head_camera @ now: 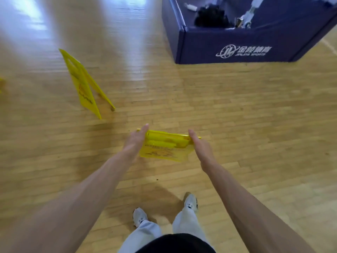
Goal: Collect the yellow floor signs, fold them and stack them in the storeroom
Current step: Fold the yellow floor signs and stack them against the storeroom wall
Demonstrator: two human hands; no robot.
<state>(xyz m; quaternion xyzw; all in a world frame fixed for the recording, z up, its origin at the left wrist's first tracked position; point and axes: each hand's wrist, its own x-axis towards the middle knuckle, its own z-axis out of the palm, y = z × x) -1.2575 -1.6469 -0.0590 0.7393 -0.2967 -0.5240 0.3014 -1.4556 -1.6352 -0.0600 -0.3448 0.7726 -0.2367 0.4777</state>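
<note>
A yellow floor sign [165, 146] hangs in front of me above the wooden floor, seen from its top edge. My left hand [135, 143] grips its left side and my right hand [201, 149] grips its right side. A second yellow floor sign [83, 84] stands unfolded on the floor to the upper left, well away from both hands. A sliver of another yellow object [1, 84] shows at the left frame edge.
A large dark blue box [237, 46] with white lettering stands on the floor at the upper right, with dark items and a metal part inside. My feet in white shoes [190, 202] are below the hands. Bright glare lies on the floor at the top left.
</note>
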